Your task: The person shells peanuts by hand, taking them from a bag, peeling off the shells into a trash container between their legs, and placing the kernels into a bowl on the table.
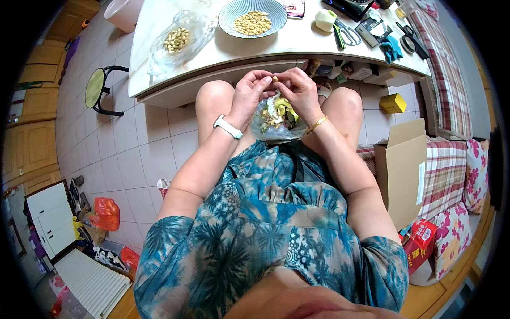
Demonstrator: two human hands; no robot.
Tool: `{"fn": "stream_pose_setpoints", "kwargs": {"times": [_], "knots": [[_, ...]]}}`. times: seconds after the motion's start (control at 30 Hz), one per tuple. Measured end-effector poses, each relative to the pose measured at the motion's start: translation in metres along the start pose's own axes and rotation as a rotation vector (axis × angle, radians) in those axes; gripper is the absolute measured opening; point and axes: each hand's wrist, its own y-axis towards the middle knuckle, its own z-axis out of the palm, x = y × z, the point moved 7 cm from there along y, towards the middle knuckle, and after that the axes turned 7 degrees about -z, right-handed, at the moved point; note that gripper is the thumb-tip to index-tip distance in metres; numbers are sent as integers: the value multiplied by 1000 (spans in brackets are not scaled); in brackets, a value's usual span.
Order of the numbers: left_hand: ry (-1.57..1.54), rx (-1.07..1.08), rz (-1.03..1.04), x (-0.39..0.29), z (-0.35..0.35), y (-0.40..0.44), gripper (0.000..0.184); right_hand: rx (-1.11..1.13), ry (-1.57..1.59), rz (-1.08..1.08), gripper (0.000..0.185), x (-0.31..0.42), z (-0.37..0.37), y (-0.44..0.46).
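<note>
My left hand and my right hand meet in front of the table edge. Their fingertips pinch a small pale yellow nut or seed between them; its exact kind is too small to make out. Below the hands, between my knees, a clear plastic bag holds yellow-green peels and brownish scraps. On the table, a blue-striped bowl contains many pale yellow kernels. To its left, an open clear bag holds similar pieces in paler shells.
A white-topped table spans the front. On its right lie a partly peeled fruit, scissors, a green-handled tool and a teal cloth. A stool stands left; a cardboard box is beside my right arm.
</note>
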Motion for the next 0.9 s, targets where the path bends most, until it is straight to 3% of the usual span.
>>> {"fn": "stream_pose_setpoints", "kwargs": {"times": [0.17, 0.43, 0.53, 0.63, 0.9], "knots": [[58, -79, -62, 4, -5, 3, 21, 16, -50, -41, 17, -3, 4, -1], [325, -67, 83, 6, 4, 7, 23, 100, -103, 17, 13, -9, 7, -3], [592, -35, 212, 2, 13, 3, 28, 89, -120, -50, 15, -4, 7, -3], [667, -51, 226, 0, 14, 3, 29, 98, -156, -94, 14, -2, 8, -3], [663, -47, 220, 2, 14, 4, 27, 89, -167, -191, 13, 1, 7, -1]]}}
